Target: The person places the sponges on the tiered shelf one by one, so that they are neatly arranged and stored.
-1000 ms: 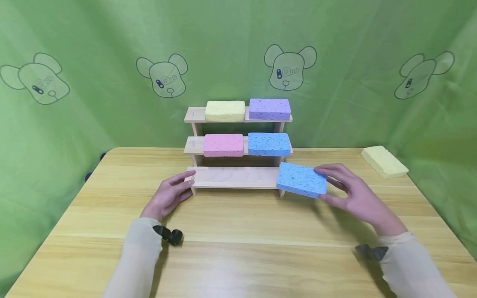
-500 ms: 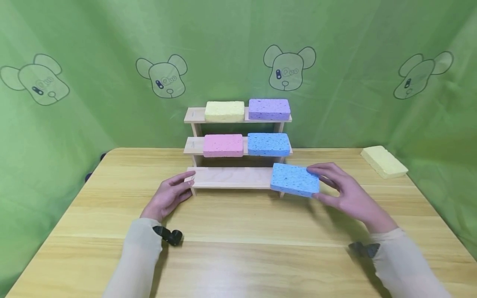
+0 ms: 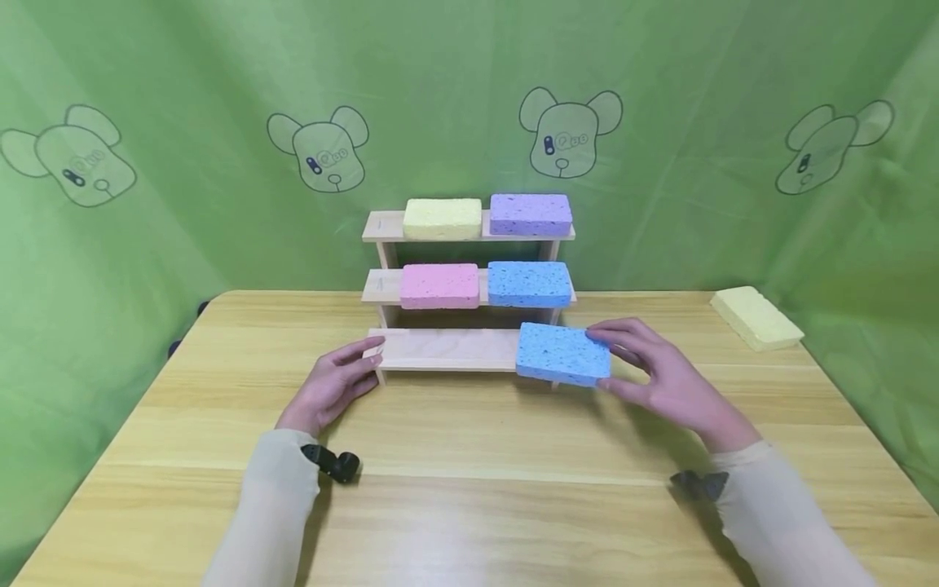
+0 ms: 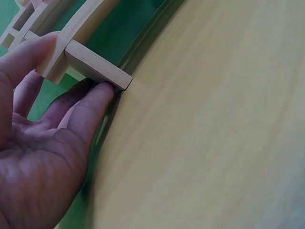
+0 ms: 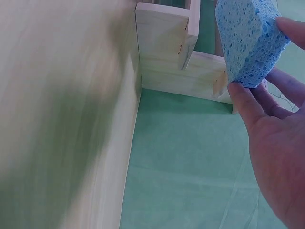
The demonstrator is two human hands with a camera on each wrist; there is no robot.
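Left hand [image 3: 333,383] grips the pale wooden three-tier shelf [image 3: 381,283] by one end, I judge to steady it | right hand [image 3: 663,383] pinches the blue porous block-shaped sponge [image 3: 562,354] endwise, likely keeping fingers clear; it juts left of my pinch, near the lowest tier [image 3: 447,350].
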